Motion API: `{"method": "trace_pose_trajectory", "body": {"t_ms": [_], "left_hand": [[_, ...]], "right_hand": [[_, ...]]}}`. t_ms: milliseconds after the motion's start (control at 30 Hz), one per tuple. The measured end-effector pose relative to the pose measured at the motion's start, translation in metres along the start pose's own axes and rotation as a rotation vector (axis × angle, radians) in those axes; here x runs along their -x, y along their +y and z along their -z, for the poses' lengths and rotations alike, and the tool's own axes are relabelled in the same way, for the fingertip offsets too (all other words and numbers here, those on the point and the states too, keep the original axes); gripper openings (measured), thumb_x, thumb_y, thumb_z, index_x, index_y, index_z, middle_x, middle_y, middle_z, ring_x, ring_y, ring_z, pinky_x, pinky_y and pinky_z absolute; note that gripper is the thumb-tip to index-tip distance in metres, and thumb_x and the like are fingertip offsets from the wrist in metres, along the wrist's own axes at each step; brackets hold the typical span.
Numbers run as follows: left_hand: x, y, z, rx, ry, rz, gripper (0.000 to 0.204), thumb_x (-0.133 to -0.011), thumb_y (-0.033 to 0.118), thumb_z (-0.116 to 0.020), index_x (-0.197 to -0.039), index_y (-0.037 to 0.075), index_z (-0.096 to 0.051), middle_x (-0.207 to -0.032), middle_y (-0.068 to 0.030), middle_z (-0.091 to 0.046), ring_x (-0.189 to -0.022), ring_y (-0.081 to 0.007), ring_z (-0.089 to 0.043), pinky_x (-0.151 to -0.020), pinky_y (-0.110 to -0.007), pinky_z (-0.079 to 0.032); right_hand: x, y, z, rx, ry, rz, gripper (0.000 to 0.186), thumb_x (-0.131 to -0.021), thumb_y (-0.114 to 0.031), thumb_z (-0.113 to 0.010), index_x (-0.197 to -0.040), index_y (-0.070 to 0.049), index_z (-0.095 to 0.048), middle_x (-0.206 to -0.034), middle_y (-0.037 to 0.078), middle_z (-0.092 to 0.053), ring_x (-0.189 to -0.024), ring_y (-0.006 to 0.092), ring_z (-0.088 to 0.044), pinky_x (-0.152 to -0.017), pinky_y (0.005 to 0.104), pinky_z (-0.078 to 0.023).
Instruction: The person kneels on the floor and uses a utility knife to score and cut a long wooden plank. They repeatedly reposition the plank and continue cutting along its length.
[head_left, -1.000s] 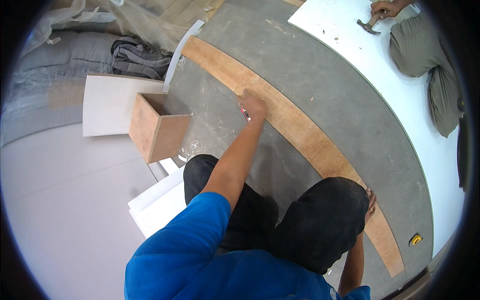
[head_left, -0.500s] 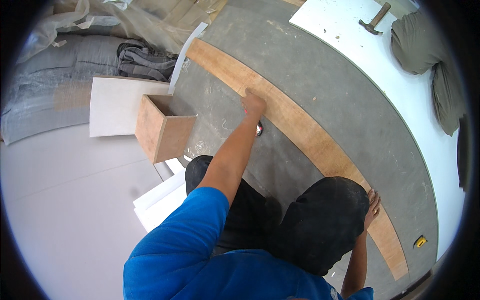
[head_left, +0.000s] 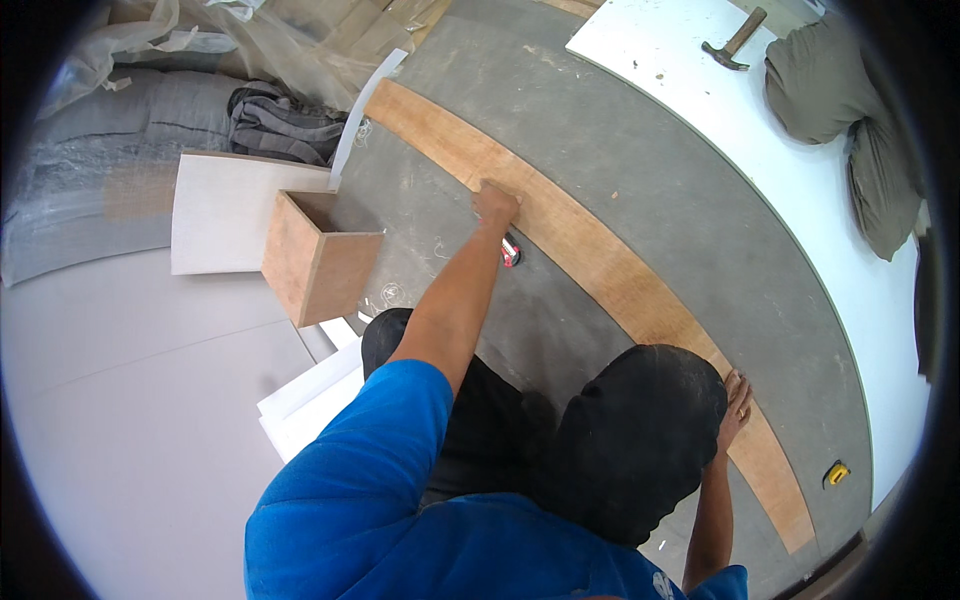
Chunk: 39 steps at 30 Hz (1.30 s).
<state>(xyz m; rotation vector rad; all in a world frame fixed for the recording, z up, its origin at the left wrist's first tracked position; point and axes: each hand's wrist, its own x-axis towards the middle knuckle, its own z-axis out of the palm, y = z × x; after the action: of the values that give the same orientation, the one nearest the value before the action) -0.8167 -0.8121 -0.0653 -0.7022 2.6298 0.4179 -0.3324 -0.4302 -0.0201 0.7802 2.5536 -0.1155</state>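
A long, curved plywood strip [head_left: 620,270] lies diagonally on the grey floor [head_left: 680,170]. My left hand [head_left: 497,205] is on the strip's inner edge in its upper half, with fingers curled over the edge. A red-and-silver hand tool [head_left: 510,250] lies on the floor just below that hand, partly behind my forearm. My right hand [head_left: 737,400] rests on the strip's lower part beside my knee, fingers spread, partly hidden by the knee. A yellow tape measure [head_left: 835,473] lies to the right of the strip's lower end.
A curved white panel [head_left: 850,330] runs along the right, carrying a hammer [head_left: 735,48] and a co-worker's bent legs [head_left: 840,100]. At left stand an open plywood box [head_left: 310,270] and a pale panel [head_left: 220,210], near a white strip [head_left: 360,115], wrapped grey padding [head_left: 110,190] and white boards [head_left: 310,400].
My left hand has let go of the red tool, which now lies on the floor below it. The co-worker's hand has left the hammer and gone out of view.
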Motion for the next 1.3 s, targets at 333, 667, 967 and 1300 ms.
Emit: {"method": "trace_pose_trajectory", "body": {"t_ms": [333,667,967,1300], "left_hand": [[-0.001,0.004,0.012,-0.291,-0.101,-0.16,0.085,-0.078,0.049,-0.078,-0.136,-0.007,-0.05,-0.139,-0.0169,-0.053,-0.126,-0.0438,-0.05,-0.104,-0.047,-0.043],[-0.035,-0.011,0.026,-0.465,-0.001,-0.197,0.08,-0.079,0.046,-0.077,-0.132,-0.008,-0.052,-0.137,-0.023,-0.053,-0.127,-0.0389,-0.051,-0.107,-0.045,-0.041],[0.065,-0.057,0.0,0.115,0.264,0.057,0.096,-0.077,0.05,-0.08,-0.136,-0.015,-0.042,-0.131,-0.0377,-0.052,-0.131,-0.0449,-0.047,-0.108,-0.048,-0.039],[0.068,-0.074,-0.008,0.472,-0.071,0.195,0.053,-0.079,0.01,-0.075,-0.119,-0.011,-0.048,-0.111,-0.0254,-0.06,-0.104,-0.0335,-0.063,-0.086,-0.042,-0.052]], "right_hand": [[-0.003,0.01,-0.02,0.035,0.07,0.02,0.078,-0.095,-0.037,-0.055,-0.16,-0.017,-0.017,-0.161,0.018,-0.024,-0.15,0.0366,-0.021,-0.114,0.0583,-0.025],[-0.012,-0.003,-0.035,0.058,0.074,0.075,0.071,-0.099,-0.034,-0.047,-0.16,-0.017,-0.016,-0.162,0.017,-0.023,-0.15,0.036,-0.023,-0.114,0.0576,-0.028],[-0.018,-0.019,0.01,0.001,-0.004,0.063,0.089,-0.091,-0.043,-0.064,-0.159,-0.011,-0.017,-0.165,0.02,-0.013,-0.15,0.0448,-0.014,-0.117,0.0635,-0.016],[-0.138,-0.194,0.11,-0.236,-0.376,0.056,0.146,-0.058,-0.051,-0.093,-0.16,-0.016,0.006,-0.161,0.027,0.022,-0.146,0.0523,0.021,-0.112,0.0716,0.002]]}}
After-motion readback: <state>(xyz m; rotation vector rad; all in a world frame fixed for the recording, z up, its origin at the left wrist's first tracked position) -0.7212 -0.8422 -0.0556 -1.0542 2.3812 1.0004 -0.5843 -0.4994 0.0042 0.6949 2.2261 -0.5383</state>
